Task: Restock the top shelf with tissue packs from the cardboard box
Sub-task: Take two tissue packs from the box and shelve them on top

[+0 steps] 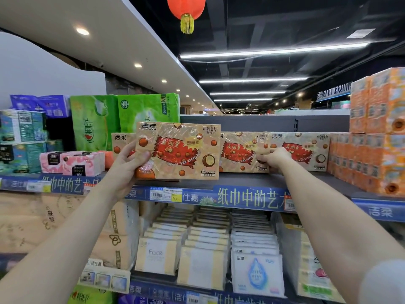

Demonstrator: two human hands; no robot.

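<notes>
My left hand (129, 163) grips the left edge of a tan tissue pack (182, 150) printed with a red candy wrapper, holding it upright at the front edge of the top shelf (241, 179). My right hand (274, 160) rests against the front of a matching tissue pack (243, 150) that stands on the shelf; I cannot tell whether the fingers grip it. Another of the same packs (300, 150) stands to its right, and one more (121, 143) shows behind my left hand. The cardboard box is out of view.
Green tissue bundles (125, 119) and pink packs (81, 162) fill the shelf's left side. Orange stacked packs (372, 137) tower at the right. Below the blue price rail (219, 197), the lower shelf holds several rows of flat tissue packs (206, 244). A red lantern (186, 9) hangs overhead.
</notes>
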